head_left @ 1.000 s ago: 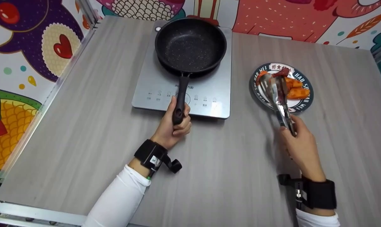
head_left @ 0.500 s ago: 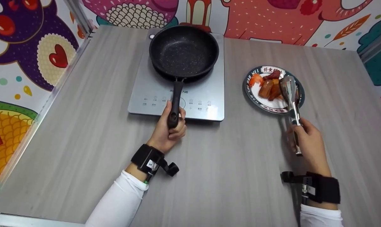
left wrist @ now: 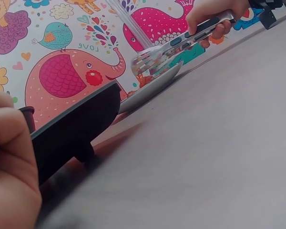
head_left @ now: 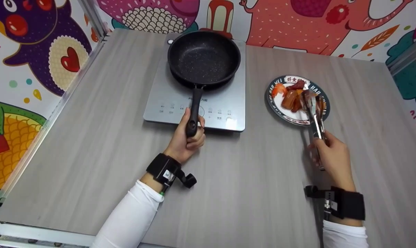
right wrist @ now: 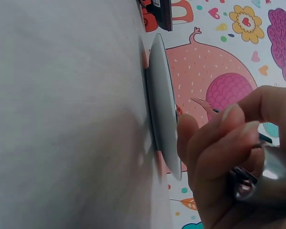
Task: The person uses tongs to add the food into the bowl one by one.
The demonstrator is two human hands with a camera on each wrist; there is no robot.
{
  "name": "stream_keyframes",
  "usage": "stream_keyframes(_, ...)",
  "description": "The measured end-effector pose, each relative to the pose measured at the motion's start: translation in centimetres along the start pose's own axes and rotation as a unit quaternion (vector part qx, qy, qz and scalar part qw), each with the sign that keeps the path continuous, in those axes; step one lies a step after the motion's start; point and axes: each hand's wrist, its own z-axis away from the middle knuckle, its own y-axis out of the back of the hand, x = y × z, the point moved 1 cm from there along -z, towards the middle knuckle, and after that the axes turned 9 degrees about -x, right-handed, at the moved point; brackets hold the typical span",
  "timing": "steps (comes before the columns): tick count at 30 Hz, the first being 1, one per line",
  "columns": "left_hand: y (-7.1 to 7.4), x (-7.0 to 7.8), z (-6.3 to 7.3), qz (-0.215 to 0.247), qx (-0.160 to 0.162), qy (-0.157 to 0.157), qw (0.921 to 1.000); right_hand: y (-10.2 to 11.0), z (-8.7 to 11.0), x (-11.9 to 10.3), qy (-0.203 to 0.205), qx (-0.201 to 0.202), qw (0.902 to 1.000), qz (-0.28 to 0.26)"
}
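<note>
My left hand [head_left: 183,143] grips the handle of a black speckled frying pan [head_left: 204,58] that sits on a silver induction cooker [head_left: 159,93]; the pan holds no food. My right hand [head_left: 333,155] holds metal tongs [head_left: 316,125], their heads down over the right part of a dark-rimmed plate [head_left: 275,112]. On that plate lie an orange piece [head_left: 279,90], a dark red piece [head_left: 296,85] and glossy brown pieces [head_left: 289,99]. Whether the tongs pinch any food cannot be made out. In the left wrist view, the tongs [left wrist: 155,59] slant down to the plate [left wrist: 155,88].
A wood-grain table [head_left: 249,179] carries everything. Walls printed with cartoon animals [head_left: 301,20] stand behind and at the left. A metal rail [head_left: 61,93] runs along the table's left side. Both wrists wear black straps [head_left: 347,205].
The tongs have moved from the plate's left-middle to its right part, uncovering the orange and brown pieces. My left hand keeps its hold on the pan handle. The head view has shifted slightly.
</note>
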Motion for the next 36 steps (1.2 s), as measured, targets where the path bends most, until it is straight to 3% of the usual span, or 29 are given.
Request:
stream_keyframes(3,-0.03,0.03,-0.02,-0.004,0.000,-0.001,1.0000,-0.24,0.03,-0.21,0.007,0.001,0.9995,0.032)
stream_keyframes(9,-0.08,-0.08,-0.12,-0.003,0.007,-0.004,1.0000,-0.32,0.23,-0.34,0.002,0.008,0.9990,0.045)
stream_keyframes(22,-0.09,0.03,0.02,-0.001,0.023,0.001,0.9997,0.08,0.21,-0.09,-0.019,0.000,0.9992,0.036)
stream_keyframes(36,-0.10,-0.01,0.01,-0.001,0.013,0.000,0.9999,0.00,0.15,-0.19,-0.005,-0.003,0.9993,0.037)
